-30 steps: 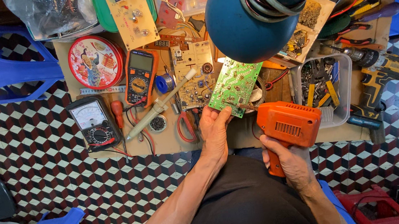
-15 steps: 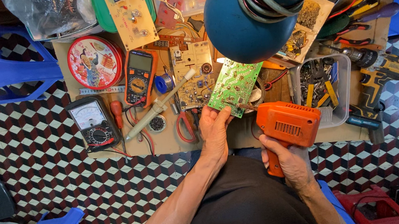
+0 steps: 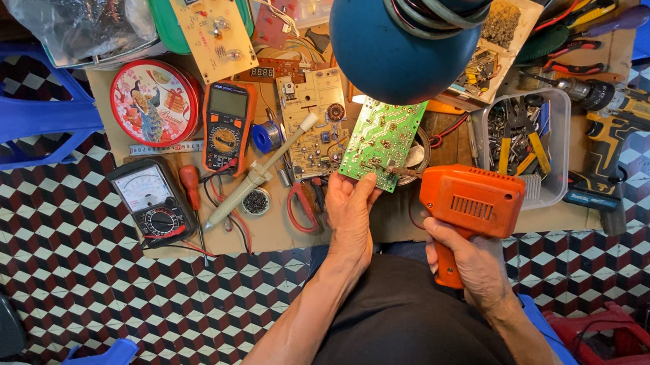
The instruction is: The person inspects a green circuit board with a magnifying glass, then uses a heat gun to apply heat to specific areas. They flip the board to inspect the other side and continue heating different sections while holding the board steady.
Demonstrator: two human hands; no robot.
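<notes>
Many tools crowd a low wooden table (image 3: 281, 233) over checkered floor tiles (image 3: 61, 296).

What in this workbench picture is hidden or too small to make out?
All in the head view:
- The tip of the orange tool where it meets the green circuit board: too small to tell whether they touch.
- The bench behind the blue lamp: covered by its shade.
- The right hand palm: wrapped round the tool's handle.
- The left hand fingertips: behind the board's edge.
- Parts in the clear tub: too small and tangled.
</notes>
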